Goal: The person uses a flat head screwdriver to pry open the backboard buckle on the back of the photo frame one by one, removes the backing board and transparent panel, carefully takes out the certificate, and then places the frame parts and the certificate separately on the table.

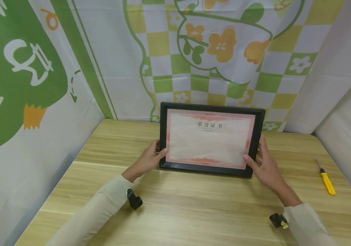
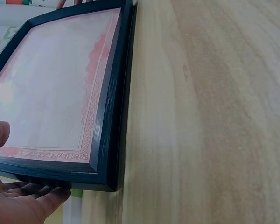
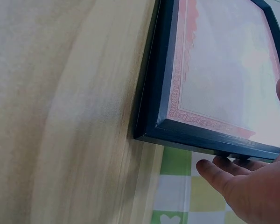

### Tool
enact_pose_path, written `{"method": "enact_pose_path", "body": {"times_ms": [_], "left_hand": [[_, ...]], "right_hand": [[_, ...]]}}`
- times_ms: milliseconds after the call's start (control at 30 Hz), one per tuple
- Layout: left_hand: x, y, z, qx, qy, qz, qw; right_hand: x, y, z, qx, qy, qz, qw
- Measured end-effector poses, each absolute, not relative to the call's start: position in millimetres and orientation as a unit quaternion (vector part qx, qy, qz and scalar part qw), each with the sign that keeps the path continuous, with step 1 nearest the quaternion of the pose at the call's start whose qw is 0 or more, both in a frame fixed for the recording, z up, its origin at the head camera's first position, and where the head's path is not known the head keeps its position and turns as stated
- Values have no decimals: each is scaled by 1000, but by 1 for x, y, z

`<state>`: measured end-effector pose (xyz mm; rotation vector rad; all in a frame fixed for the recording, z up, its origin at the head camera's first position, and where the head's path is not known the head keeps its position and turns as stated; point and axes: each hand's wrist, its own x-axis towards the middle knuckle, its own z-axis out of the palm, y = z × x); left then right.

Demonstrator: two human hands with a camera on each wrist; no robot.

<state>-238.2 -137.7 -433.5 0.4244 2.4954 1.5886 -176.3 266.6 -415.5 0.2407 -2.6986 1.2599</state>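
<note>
A black picture frame [image 1: 211, 172] stands nearly upright on the wooden table, its lower edge along the tabletop. Inside it is a certificate [image 1: 207, 143] with a pink border and dark Chinese lettering near the top. My left hand [image 1: 147, 159] grips the frame's left side, thumb on the front and fingers around the edge. On the opposite side my right hand [image 1: 267, 167] holds the frame the same way, thumb on its face. Both wrist views show the fingers [image 2: 49, 200] [image 3: 217, 175] at the frame's outer edge; their tips behind it are partly hidden.
A screwdriver [image 1: 327, 182] with a yellow handle lies on the table's right side. Behind the wooden table [image 1: 175, 208] hangs a patterned curtain [image 1: 160, 65] in green, yellow and white. White cloth walls [image 1: 350, 119] close in both sides.
</note>
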Motion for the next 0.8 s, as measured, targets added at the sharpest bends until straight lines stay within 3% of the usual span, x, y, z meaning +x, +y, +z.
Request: {"method": "enact_pose_path", "body": {"times_ms": [800], "left_hand": [[-257,-133,-426,101,824,551,89]], "right_hand": [[-208,282,-407,51,-887,458,23]]}}
